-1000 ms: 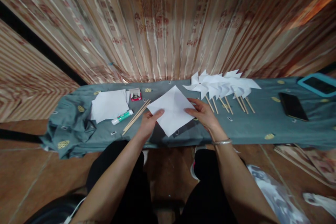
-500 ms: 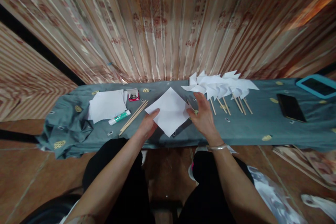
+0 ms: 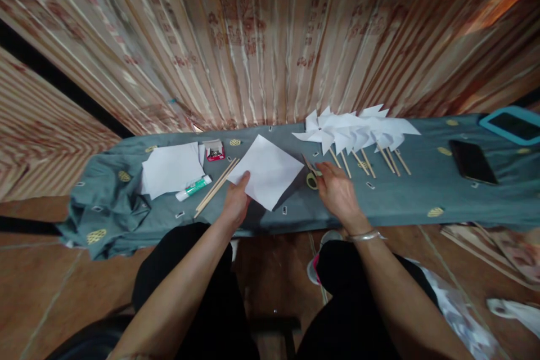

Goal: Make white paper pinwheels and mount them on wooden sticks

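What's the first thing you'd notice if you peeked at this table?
Probably the row of white paper pinwheels on sticks, fanned out at the back right of the grey-green cloth. Next, the white paper square that the left hand pinches in the middle, while the right hand touches the scissors beside it.

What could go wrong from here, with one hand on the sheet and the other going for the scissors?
The left hand pinches the paper square by one corner only, so it may sag or crease. The right hand is at the scissors, whose blades lie close to the sheet's edge and could nick it. The finished pinwheels lie just beyond and might get knocked.
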The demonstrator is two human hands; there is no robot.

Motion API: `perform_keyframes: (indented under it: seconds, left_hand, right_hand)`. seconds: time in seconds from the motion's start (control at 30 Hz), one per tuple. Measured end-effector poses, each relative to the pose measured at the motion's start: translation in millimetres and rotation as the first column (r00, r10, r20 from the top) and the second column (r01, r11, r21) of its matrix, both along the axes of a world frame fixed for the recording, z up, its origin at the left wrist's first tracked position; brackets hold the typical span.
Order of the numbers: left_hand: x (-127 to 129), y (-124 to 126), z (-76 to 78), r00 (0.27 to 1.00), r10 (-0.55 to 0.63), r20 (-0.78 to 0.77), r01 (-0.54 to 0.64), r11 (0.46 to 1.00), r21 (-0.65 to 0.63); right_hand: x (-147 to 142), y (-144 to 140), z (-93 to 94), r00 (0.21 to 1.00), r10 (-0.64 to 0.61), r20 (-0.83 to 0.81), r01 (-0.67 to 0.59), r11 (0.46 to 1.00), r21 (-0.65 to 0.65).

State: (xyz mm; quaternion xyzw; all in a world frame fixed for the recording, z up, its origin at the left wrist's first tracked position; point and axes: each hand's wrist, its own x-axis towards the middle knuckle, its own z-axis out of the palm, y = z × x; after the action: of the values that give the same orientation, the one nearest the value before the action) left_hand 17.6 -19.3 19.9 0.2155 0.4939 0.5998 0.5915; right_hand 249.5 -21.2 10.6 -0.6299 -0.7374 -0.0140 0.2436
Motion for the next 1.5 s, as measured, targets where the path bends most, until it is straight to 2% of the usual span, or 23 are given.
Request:
perform_keyframes:
  seconds: [0.1, 0.2, 0.43, 0.6, 0.7, 0.77, 0.83, 0.9, 0.97, 1.0, 1.03, 1.1, 1.17, 1.3, 1.33, 1.4, 1.5]
  left_hand:
    - [-0.1, -0.2, 2.3, 0.999, 0.028, -0.019, -0.028, 0.999, 0.027]
    - [-0.1, -1.7, 4.3, 0.998, 0.059, -0.022, -0.058, 0.997, 0.046]
    - [-6.0, -7.8, 14.7, 0.995, 0.096, 0.024, -0.097, 0.991, 0.094]
    - [-12.1, -11.6, 43.1, 0.989, 0.09, 0.12, -0.101, 0.991, 0.09]
    - [-11.9, -6.3, 64.1, 0.982, 0.063, 0.177, -0.093, 0.982, 0.165]
    - [-10.9, 2.3, 72.5, 0.975, 0.062, 0.214, -0.106, 0.974, 0.201]
    - [-10.3, 13.8, 73.6, 0.964, 0.081, 0.251, -0.136, 0.969, 0.208]
    - [-10.7, 25.5, 68.3, 0.952, 0.131, 0.278, -0.19, 0.962, 0.197]
    - [-12.4, 35.1, 60.4, 0.941, 0.18, 0.287, -0.236, 0.956, 0.176]
    - [-13.8, 38.7, 57.0, 0.937, 0.196, 0.288, -0.251, 0.954, 0.166]
    - [-15.6, 41.7, 54.7, 0.935, 0.208, 0.288, -0.26, 0.952, 0.159]
    - [-20.0, 46.4, 53.6, 0.932, 0.222, 0.286, -0.275, 0.949, 0.157]
    - [-25.3, 50.3, 56.3, 0.931, 0.236, 0.277, -0.289, 0.942, 0.168]
    - [-35.5, 56.2, 63.0, 0.923, 0.277, 0.267, -0.327, 0.931, 0.164]
    - [-37.4, 56.9, 63.9, 0.92, 0.285, 0.271, -0.335, 0.929, 0.16]
    - [-40.5, 57.1, 64.9, 0.916, 0.292, 0.276, -0.343, 0.927, 0.155]
    - [-43.8, 56.4, 65.8, 0.914, 0.298, 0.276, -0.346, 0.927, 0.145]
  right_hand:
    - [5.4, 4.3, 1.2, 0.983, -0.045, 0.176, 0.078, 0.98, -0.185]
    - [0.3, 4.9, 3.2, 0.959, -0.035, 0.283, 0.111, 0.96, -0.257]
    - [-6.8, 13.4, 8.4, 0.95, -0.048, 0.307, 0.167, 0.913, -0.372]
    - [-0.9, 18.1, 15.0, 0.955, -0.051, 0.291, 0.172, 0.896, -0.408]
    - [-2.2, 16.3, 17.8, 0.97, -0.031, 0.241, 0.136, 0.89, -0.435]
    - [-6.7, 13.9, 18.4, 0.986, -0.015, 0.165, 0.089, 0.888, -0.452]
    - [-13.0, 11.8, 17.6, 0.997, -0.003, 0.072, 0.036, 0.885, -0.464]
    - [-19.1, 10.9, 15.5, 0.999, -0.001, -0.044, -0.02, 0.882, -0.471]
    - [-23.5, 11.2, 12.6, 0.972, -0.021, -0.233, -0.098, 0.869, -0.485]
    - [-25.0, 11.7, 11.2, 0.926, -0.055, -0.372, -0.153, 0.849, -0.506]
    - [-26.1, 12.2, 10.1, 0.848, -0.109, -0.519, -0.22, 0.818, -0.531]
    - [-28.1, 12.6, 9.5, 0.62, -0.254, -0.742, -0.371, 0.739, -0.563]
    - [-31.9, 11.6, 10.8, 0.403, -0.38, -0.833, -0.495, 0.675, -0.547]
    - [-49.6, 3.4, 13.8, 0.083, -0.486, -0.87, -0.616, 0.661, -0.428]
    - [-55.6, 0.2, 13.7, 0.03, -0.503, -0.864, -0.634, 0.659, -0.405]
    - [-66.9, -6.5, 12.3, -0.02, -0.533, -0.846, -0.668, 0.636, -0.385]
    - [-77.2, -14.7, 9.3, -0.032, -0.568, -0.823, -0.673, 0.621, -0.403]
